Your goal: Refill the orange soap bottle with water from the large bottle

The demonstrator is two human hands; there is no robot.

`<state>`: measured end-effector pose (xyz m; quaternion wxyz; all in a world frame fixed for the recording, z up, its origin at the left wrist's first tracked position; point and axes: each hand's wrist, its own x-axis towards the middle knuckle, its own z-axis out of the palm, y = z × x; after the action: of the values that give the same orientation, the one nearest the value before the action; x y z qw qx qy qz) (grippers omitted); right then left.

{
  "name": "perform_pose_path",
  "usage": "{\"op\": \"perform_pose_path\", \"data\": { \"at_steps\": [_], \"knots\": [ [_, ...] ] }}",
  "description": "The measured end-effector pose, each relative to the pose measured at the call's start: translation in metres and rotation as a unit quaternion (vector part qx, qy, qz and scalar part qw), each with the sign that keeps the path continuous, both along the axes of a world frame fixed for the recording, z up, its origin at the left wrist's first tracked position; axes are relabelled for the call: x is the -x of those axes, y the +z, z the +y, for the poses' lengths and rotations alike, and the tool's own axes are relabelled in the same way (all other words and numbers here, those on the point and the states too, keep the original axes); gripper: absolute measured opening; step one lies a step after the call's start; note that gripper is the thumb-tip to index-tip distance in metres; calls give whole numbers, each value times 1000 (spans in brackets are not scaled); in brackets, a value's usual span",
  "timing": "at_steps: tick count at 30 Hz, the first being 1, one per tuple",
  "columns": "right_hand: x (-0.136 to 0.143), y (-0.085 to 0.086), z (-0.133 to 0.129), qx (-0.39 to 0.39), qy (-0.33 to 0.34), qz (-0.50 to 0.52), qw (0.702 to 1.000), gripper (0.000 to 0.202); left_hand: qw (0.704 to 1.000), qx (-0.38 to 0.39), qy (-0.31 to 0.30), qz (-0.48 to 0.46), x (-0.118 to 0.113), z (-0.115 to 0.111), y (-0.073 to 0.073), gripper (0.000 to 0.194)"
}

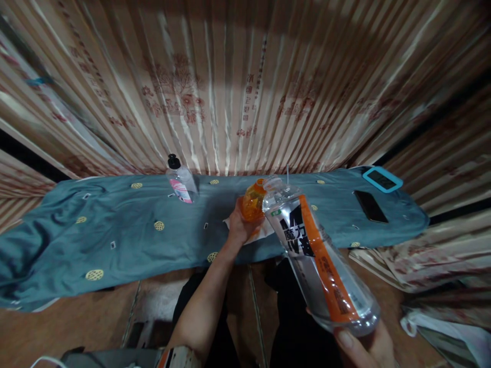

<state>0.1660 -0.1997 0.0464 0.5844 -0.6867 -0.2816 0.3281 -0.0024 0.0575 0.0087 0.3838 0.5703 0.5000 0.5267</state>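
nearest the camera, toward five o'clock: the right hand (368, 343) grasps a long plastic bottle (324, 260), glossy and orange-banded, by its base, neck tilted toward the amber bottle (253, 201) at centre, which the left hand (240, 226) encircles. should either smooth wall slip — or the mouths misalign — any liquid could wet the creased teal cloth (126, 232). nine o'clock: a clear, black-capped bottle (183, 183).

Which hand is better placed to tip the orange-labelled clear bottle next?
Right, probably: the right hand grips the orange-labelled clear bottle near its base, while the left hand holds the translucent orange container.
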Motion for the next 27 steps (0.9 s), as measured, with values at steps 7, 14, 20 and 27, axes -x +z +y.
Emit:
{"op": "perform_pose_path", "data": {
  "at_steps": [7, 14, 20, 27],
  "knots": [
    [-1, 0, 0, -3, 1, -5, 1000, 89, 1000, 1, 6, 7, 0, -1, 1, 64],
    [-1, 1, 1, -27, 30, 7, 999, 89, 1000, -10, -2, -24, -2, 0, -5, 65],
    [-6, -6, -1, -33, 40, -8, 999, 85, 1000, -8, 0, -17, -1, 1, -7, 65],
    [-15, -16, -9, -19, 42, -28, 999, 84, 1000, -9, -12, -13, 1, 1, -9, 67]
  ]
}}
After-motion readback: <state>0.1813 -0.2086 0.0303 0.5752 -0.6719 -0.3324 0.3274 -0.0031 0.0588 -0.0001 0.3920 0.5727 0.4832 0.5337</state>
